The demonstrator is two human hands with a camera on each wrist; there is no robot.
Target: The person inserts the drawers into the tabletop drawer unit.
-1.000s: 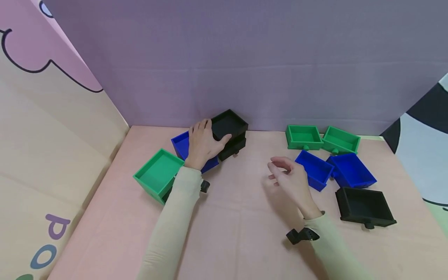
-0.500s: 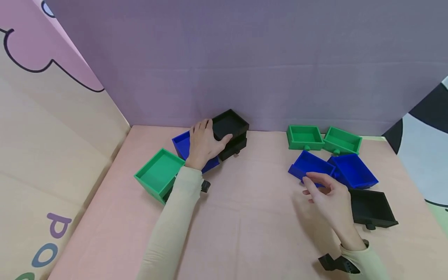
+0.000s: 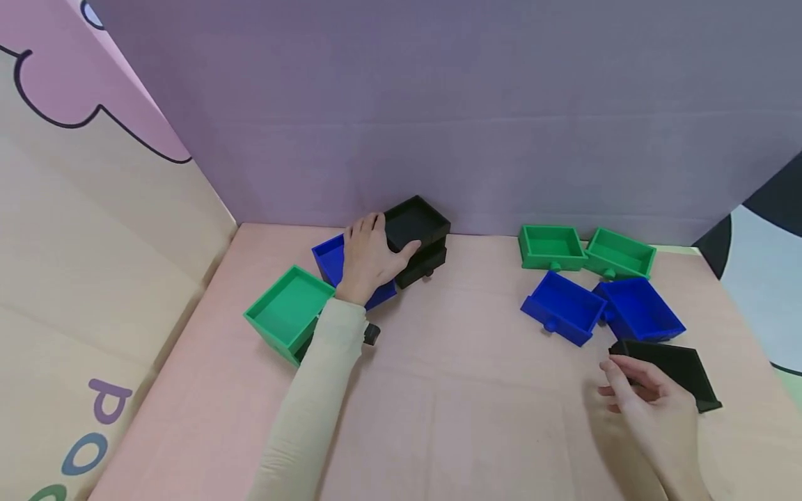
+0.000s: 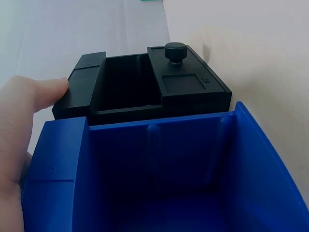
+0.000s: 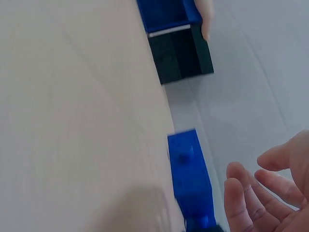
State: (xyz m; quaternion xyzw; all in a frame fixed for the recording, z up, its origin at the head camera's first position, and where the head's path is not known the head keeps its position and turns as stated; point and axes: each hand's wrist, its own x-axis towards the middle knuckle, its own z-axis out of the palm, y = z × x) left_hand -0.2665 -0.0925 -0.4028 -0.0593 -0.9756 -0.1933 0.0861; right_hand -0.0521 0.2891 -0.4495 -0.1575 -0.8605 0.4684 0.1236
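At the back left, my left hand (image 3: pixel 370 261) lies spread over a blue box (image 3: pixel 327 257) and a black box (image 3: pixel 418 219) with a small knob low on its front. The left wrist view shows its thumb (image 4: pixel 46 94) touching the edge of the black box; the other fingers are mostly hidden there. My right hand (image 3: pixel 658 414), fingers loosely bent around nothing, hovers at the front right, covering part of a black drawer (image 3: pixel 679 369). Beyond it sit two blue drawers, a left one (image 3: pixel 564 306) with a knob and a right one (image 3: pixel 642 309).
A green box (image 3: pixel 291 306) stands beside the left forearm. Two green drawers, one left (image 3: pixel 551 249) and one right (image 3: pixel 620 252), sit near the purple-grey back wall (image 3: pixel 476 118). Pinkish cloth (image 3: pixel 470 417) covers the table. A printed panel (image 3: pixel 94 278) borders the left side.
My right hand has moved right and toward me, from beside the left blue drawer to over the black drawer. That blue drawer now shows fully. The left hand stays put.
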